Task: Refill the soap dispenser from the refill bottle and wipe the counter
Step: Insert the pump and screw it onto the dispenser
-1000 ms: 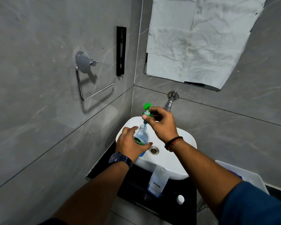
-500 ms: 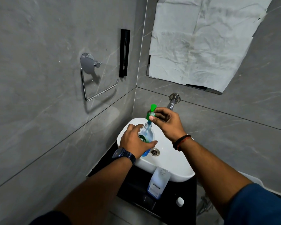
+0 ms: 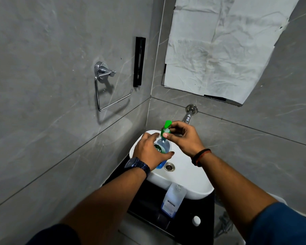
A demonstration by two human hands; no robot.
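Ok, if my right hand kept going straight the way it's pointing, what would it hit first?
The green pump, which the right hand pinches atop the soap dispenser; past it, probably the grey side wall, though depth is unclear.

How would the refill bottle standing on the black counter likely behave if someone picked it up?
The refill bottle looks like thin translucent plastic, so it would probably flex when squeezed. Blue liquid shows only near its base, so it is likely light. A white cap lies apart on the counter; if it belongs to the bottle, tilting could spill.
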